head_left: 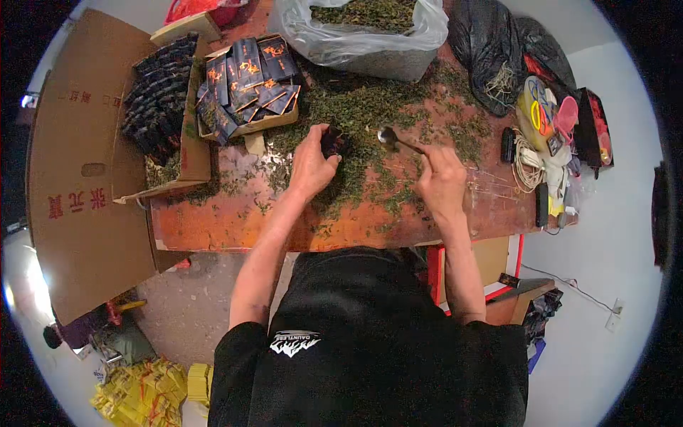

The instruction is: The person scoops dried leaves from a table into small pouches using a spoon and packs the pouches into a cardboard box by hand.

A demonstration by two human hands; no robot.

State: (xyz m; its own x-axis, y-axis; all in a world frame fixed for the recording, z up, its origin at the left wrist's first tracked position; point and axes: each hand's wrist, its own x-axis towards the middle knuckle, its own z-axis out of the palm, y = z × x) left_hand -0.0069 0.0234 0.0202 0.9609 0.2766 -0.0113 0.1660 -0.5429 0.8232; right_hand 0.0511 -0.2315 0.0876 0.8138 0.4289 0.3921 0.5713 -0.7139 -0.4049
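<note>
My left hand [311, 164] is closed around a small dark packet [331, 142], held above the tabletop with the fingers on its sides. In my right hand [442, 178] is a metal spoon [388, 136], its handle gripped and its bowl pointing left toward the packet, a short gap apart. Whether the spoon's bowl holds anything I cannot tell. Beneath and beyond both hands spread loose dried green leaves [363, 107]. To the left of my left hand, a small open box [290, 117] holds flat black packets [245, 67] with orange print.
A large cardboard carton [196, 135] of stacked dark packets [160, 99] stands at the left of the table [299, 231]. At the back is a clear plastic bag [420, 43] of leaves. Black bags [487, 43], scissors [537, 117] and a cord [526, 164] lie on the right.
</note>
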